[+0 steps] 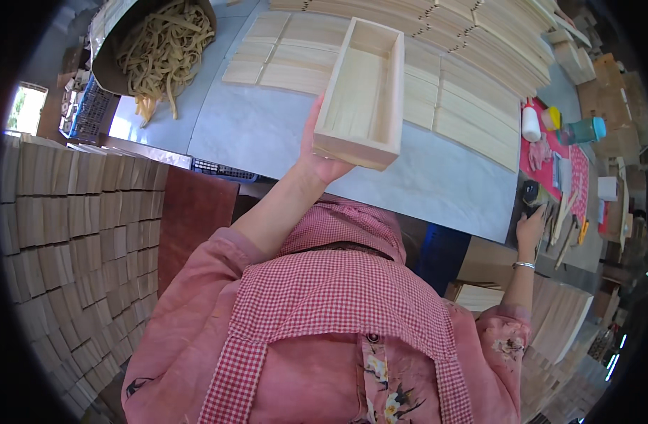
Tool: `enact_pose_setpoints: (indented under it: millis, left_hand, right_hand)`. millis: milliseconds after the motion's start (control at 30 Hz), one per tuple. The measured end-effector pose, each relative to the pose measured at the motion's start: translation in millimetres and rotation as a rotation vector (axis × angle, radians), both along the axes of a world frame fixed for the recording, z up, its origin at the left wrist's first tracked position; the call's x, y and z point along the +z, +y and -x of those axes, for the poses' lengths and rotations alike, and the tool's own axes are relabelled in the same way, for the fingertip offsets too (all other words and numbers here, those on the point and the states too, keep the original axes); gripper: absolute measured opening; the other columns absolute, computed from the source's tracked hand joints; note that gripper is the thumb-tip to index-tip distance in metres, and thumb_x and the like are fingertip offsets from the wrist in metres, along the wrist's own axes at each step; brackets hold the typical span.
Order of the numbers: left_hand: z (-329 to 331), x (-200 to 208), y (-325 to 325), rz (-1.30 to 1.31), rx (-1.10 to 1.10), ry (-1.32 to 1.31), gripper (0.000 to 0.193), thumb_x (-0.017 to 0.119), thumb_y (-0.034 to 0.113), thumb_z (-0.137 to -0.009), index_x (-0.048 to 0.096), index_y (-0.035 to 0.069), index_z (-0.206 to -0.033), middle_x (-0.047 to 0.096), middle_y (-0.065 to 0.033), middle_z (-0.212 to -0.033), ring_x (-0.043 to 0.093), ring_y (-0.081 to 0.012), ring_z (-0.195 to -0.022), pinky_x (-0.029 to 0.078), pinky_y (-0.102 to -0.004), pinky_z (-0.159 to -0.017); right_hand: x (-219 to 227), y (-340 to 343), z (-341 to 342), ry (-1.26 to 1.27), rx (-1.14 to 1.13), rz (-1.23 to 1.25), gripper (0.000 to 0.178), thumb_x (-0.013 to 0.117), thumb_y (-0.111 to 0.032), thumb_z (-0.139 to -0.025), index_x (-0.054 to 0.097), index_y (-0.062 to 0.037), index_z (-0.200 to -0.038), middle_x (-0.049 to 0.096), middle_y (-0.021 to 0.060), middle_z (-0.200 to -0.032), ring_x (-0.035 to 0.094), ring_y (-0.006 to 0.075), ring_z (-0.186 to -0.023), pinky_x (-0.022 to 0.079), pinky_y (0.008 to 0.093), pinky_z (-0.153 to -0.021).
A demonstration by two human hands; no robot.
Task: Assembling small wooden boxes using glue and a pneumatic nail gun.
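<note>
My left hand (322, 165) grips a long, open-topped wooden box (359, 92) by its near end and left side, holding it tilted over the grey-white tabletop. The box is pale, bare wood, and nothing lies inside it. Far to the right, my right hand (530, 226) reaches down at the edge of a side surface, its fingers drawn together around something small and dark that I cannot make out. Just beyond those fingers sits a small black object (531, 191). Hand tools with wooden and orange handles (571, 240) lie to the right of that hand.
Bundled thin boards (472, 120) lie behind the box, with taller wood stacks (472, 35) farther back. A container of tan bands (165, 49) stands at the far left. A white bottle (530, 124) and a blue-lidded jar (584, 131) stand right. Stacked wood blocks (84, 226) fill the left.
</note>
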State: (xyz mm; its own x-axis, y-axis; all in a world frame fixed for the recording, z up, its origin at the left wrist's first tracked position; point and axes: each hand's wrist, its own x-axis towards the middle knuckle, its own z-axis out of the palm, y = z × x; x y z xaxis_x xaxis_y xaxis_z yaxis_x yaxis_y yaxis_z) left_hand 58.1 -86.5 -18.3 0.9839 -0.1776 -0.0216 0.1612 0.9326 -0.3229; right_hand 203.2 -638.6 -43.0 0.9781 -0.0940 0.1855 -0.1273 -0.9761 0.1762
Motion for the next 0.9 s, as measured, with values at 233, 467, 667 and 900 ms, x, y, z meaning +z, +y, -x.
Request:
enact_pose_setpoints:
  millis: [233, 467, 667, 900]
  left_hand:
    - [0.5, 2.4, -11.3, -0.251, 0.041, 0.080, 0.066, 0.055, 0.044, -0.096, 0.044, 0.010, -0.151, 0.049, -0.0233, -0.149, 0.051, -0.0424, -0.133, 0.039, -0.0614, -0.112]
    - [46.9, -29.7, 7.4, -0.420, 0.120, 0.017, 0.067, 0.051, 0.047, -0.095, 0.046, 0.009, -0.150, 0.054, -0.0243, -0.144, 0.055, -0.0388, -0.130, 0.042, -0.0538, -0.112]
    - [115.2, -12.3, 39.0, -0.782, 0.296, 0.321, 0.041, 0.054, 0.031, -0.100, 0.062, 0.004, -0.129, 0.068, -0.0125, -0.121, 0.068, -0.0225, -0.098, 0.054, -0.0355, -0.090]
    - [158.3, -1.5, 41.2, -1.758, 0.433, 0.674, 0.053, 0.067, 0.024, -0.091, 0.057, 0.007, -0.140, 0.049, -0.0206, -0.148, 0.051, -0.0340, -0.132, 0.043, -0.0415, -0.110]
  right_hand:
    - [85.3, 241.6, 81.2, 0.112, 0.469, -1.270, 0.029, 0.057, -0.020, -0.103, 0.066, 0.0008, -0.121, 0.070, 0.0083, -0.094, 0.064, 0.0168, -0.078, 0.053, 0.0294, -0.073]
    - [84.2, 367.7, 155.9, 0.446, 0.647, -1.499, 0.028, 0.064, -0.019, -0.095, 0.063, 0.0034, -0.112, 0.063, 0.0074, -0.082, 0.053, 0.0143, -0.068, 0.046, 0.0269, -0.064]
    - [57.7, 396.5, 156.7, 0.695, 0.641, -1.371, 0.026, 0.071, -0.017, -0.084, 0.059, 0.0013, -0.098, 0.057, 0.0054, -0.075, 0.052, 0.0148, -0.065, 0.045, 0.0270, -0.061]
    - [31.2, 426.5, 112.5, 0.951, 0.880, -1.184, 0.021, 0.070, -0.015, -0.083, 0.058, -0.0021, -0.093, 0.057, 0.0038, -0.077, 0.050, 0.0124, -0.066, 0.044, 0.0247, -0.061]
